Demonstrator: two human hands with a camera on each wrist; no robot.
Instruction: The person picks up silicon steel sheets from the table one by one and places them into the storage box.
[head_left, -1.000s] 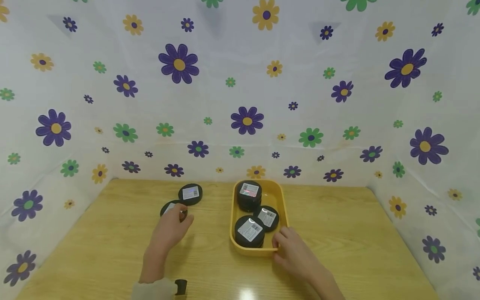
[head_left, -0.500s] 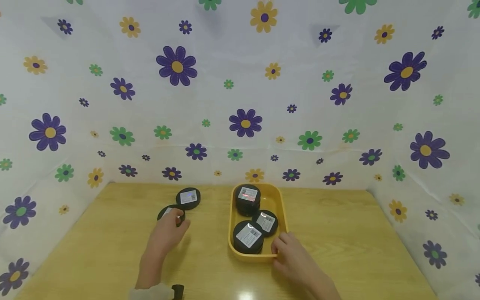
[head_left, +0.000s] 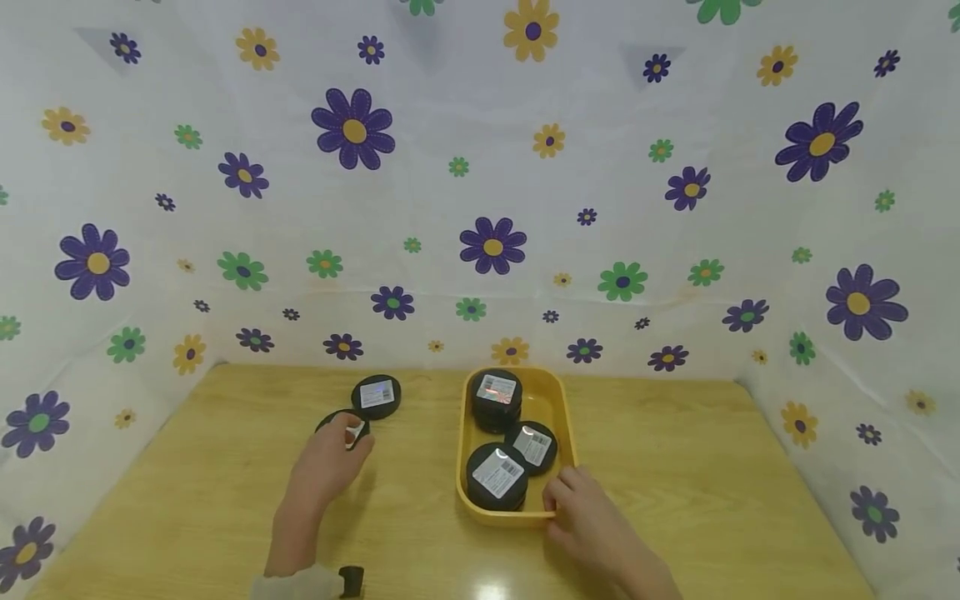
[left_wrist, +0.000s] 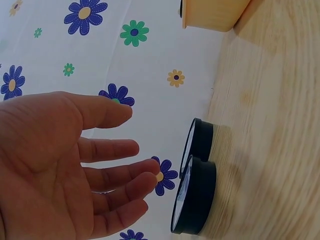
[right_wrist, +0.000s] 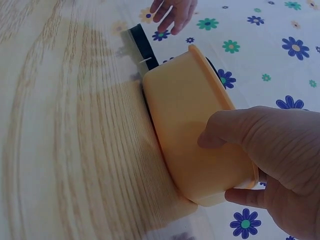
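My left hand (head_left: 326, 462) hovers just above a flat round black case (left_wrist: 195, 195) with a white label. In the left wrist view its loosely bent fingers are apart from that case, and the palm holds nothing. A second round black case (head_left: 377, 397) lies right behind the first, on the table. At the near right corner of a yellow tray (head_left: 463, 458), my right hand (head_left: 592, 517) grips the rim, with the thumb (right_wrist: 220, 132) on the outer wall. Inside the tray are a far stack of black cases (head_left: 497, 400), a near stack (head_left: 497, 477) and another case (head_left: 531, 447) between them.
The wooden table (head_left: 690, 467) runs back to a white cloth (head_left: 420, 192) printed with flowers, which also hangs at both sides. The tray stands at the table's middle, with bare wood between it and the two loose cases.
The head view has tilted slightly. My left hand has shifted a little toward the left over the nearer loose case. The right hand keeps its hold on the tray corner.
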